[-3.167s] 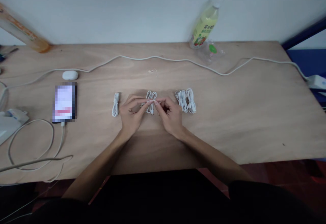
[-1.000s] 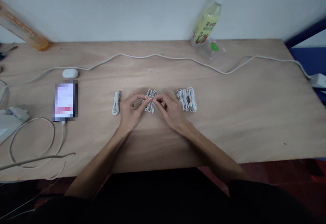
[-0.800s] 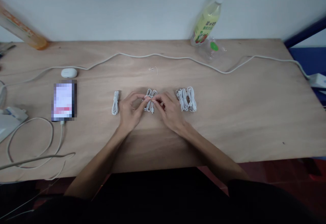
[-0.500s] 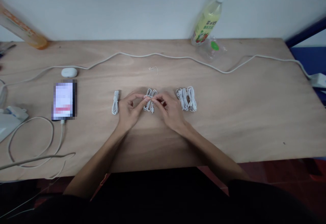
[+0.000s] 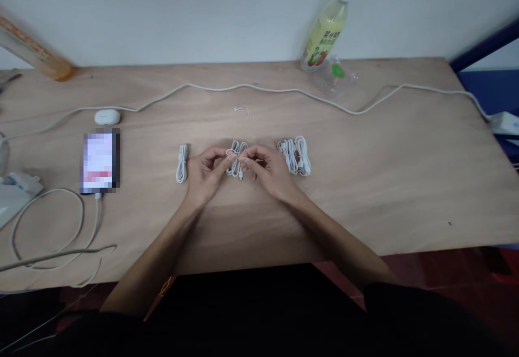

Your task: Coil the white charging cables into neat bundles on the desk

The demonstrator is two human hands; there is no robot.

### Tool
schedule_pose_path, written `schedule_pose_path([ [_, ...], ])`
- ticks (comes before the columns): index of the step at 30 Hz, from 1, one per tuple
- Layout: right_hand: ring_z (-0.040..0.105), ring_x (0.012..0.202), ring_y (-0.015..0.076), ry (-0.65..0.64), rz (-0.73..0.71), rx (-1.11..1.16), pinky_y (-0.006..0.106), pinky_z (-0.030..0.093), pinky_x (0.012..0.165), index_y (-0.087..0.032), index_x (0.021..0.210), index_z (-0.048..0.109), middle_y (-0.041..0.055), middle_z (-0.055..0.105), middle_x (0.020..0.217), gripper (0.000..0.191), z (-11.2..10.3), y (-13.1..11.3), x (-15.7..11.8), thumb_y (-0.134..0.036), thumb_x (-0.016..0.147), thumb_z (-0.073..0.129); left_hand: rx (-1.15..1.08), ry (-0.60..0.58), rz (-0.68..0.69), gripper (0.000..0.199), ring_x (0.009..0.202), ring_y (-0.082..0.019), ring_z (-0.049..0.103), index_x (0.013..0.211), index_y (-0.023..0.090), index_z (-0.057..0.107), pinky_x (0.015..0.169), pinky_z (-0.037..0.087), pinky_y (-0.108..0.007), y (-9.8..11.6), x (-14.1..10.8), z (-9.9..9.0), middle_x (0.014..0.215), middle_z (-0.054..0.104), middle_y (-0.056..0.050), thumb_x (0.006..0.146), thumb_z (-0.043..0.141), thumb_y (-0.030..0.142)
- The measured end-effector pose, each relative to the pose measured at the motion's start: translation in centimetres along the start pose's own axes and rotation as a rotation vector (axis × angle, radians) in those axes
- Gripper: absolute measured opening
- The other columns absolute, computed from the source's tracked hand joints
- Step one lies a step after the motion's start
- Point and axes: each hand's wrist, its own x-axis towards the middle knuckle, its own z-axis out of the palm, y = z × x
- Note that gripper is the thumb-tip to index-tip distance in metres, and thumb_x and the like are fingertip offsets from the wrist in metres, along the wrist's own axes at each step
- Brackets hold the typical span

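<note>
A coiled white charging cable lies on the table between my hands, with its plug end towards me. My left hand pinches a thin white twist tie at the coil's middle, thumb against forefinger. From the other side my right hand is closed in a pinch on the same tie, its fingertips almost meeting the left ones. The fingers partly cover the tie. One bundled white cable sits left of my left hand. Beyond my right hand are more coiled white cables, side by side.
Short thin white strips lie behind the coil. A long white cord crosses the back of the table. A phone on a charging lead and a white earbud case are at left. A yellow-labelled bottle stands beside clear plastic packaging.
My right fingertips have shifted slightly apart from the left ones, and the right fingers show a little more spread. The whole view has moved slightly; the cables stay put.
</note>
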Motion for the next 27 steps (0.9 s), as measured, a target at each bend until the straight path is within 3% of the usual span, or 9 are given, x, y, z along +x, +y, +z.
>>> schedule_pose_path([
  [9,0.069,0.080,0.0175,0.049,-0.077,-0.060,0.032,0.053,0.072,-0.025,0.092,0.076,0.0007,0.078,0.088,0.011,0.0,0.2,-0.1,-0.032,0.100,0.073,0.010,-0.016,0.008,0.022,0.087,-0.022,0.079,0.090,0.023,0.084,0.088,0.066,-0.039,0.4,0.3,-0.2,0.093,0.085,-0.005,0.087,0.089,0.045],
  [20,0.064,0.077,0.0162,0.006,-0.142,-0.307,0.032,0.050,0.072,-0.024,0.095,0.078,0.0019,0.078,0.094,0.013,-0.4,-0.6,-0.5,-0.029,0.105,0.072,-0.018,0.064,-0.089,0.028,0.077,-0.019,0.074,0.085,0.020,0.083,0.075,0.063,-0.032,1.2,0.2,0.2,0.084,0.083,-0.004,0.085,0.087,0.048],
  [27,0.062,0.074,0.0158,0.092,-0.129,-0.242,0.031,0.048,0.069,-0.024,0.091,0.077,0.0000,0.075,0.085,0.012,-0.1,-0.7,-0.4,-0.029,0.101,0.075,0.004,0.060,-0.036,0.020,0.076,-0.019,0.075,0.084,0.021,0.083,0.072,0.062,-0.031,1.2,0.0,0.4,0.082,0.082,-0.003,0.086,0.085,0.040],
])
